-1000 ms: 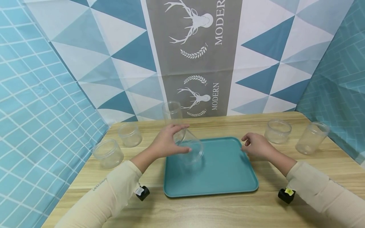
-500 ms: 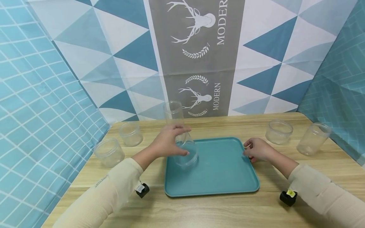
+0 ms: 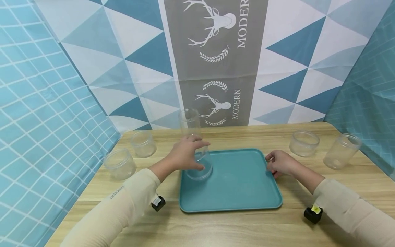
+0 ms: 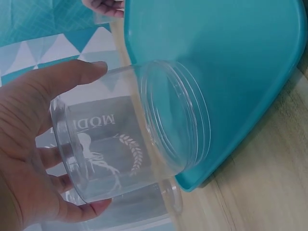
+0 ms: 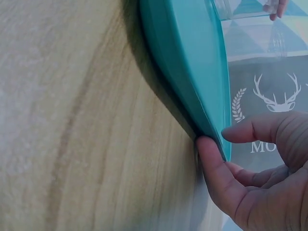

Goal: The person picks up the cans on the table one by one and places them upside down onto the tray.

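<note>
In the head view my left hand (image 3: 186, 152) grips a clear jar (image 3: 200, 171) at the back left corner of the teal tray (image 3: 231, 181). The left wrist view shows thumb and fingers spread round one end of the jar (image 4: 130, 130), its ridged end towards the tray (image 4: 240, 72). Whether the jar touches the tray I cannot tell. At the tray's right side, near its back corner, my right hand (image 3: 280, 163) pinches the rim. Its thumb and fingers lie about the tray's edge (image 5: 192, 82) in the right wrist view.
A tall clear jar (image 3: 189, 121) stands behind my left hand. Two short clear jars (image 3: 120, 164) are on the wooden table's left. To the right stand a wide jar (image 3: 303, 144) and a taller jar (image 3: 342, 152). A patterned cloth (image 3: 216, 68) hangs behind.
My left hand has brought the tilted jar down and left, more upright, to the tray's back left corner. The right hand has moved down slightly and taken hold of the tray's rim.
</note>
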{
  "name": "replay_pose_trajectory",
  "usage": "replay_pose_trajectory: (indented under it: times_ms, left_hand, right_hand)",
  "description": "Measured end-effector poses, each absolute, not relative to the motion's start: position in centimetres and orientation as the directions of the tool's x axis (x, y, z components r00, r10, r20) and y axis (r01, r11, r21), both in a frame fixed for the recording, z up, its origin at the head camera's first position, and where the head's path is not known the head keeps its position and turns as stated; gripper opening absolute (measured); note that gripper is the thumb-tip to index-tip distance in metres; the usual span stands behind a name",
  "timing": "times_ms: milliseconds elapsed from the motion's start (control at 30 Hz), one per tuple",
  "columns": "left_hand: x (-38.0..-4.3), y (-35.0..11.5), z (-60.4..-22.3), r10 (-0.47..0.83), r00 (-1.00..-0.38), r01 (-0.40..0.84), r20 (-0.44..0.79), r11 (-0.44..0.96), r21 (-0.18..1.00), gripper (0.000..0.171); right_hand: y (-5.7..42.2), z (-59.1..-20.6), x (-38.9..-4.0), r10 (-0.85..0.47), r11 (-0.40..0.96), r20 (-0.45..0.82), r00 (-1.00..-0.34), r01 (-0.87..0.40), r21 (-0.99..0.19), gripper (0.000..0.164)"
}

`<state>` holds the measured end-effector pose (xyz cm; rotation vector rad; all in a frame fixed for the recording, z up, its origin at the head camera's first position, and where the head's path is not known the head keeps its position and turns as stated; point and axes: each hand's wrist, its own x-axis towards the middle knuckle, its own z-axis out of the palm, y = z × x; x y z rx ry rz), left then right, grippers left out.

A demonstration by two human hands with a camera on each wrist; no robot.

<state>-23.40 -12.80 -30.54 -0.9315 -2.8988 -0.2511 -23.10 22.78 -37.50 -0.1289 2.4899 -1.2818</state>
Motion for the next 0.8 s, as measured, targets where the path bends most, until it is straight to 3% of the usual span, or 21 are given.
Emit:
replay_pose_trajectory:
  times_ms: [233, 800]
  left_hand:
    - [-23.7, -12.6, -30.4, 0.575, -0.809, 0.585, 0.125, 0.808, 0.073, 0.08]
    - [-24.8, -11.9, -31.1, 0.559, -0.826, 0.563, 0.076, 0.824, 0.061, 0.079]
  right_hand:
    - [22.8, -37.5, -23.1, -0.226, 0.603, -0.258, -0.939, 0.073, -0.795, 0.048]
    - [22.9, -37.6, -23.1, -0.233, 0.601, -0.267, -0.935, 0.078, -0.796, 0.046]
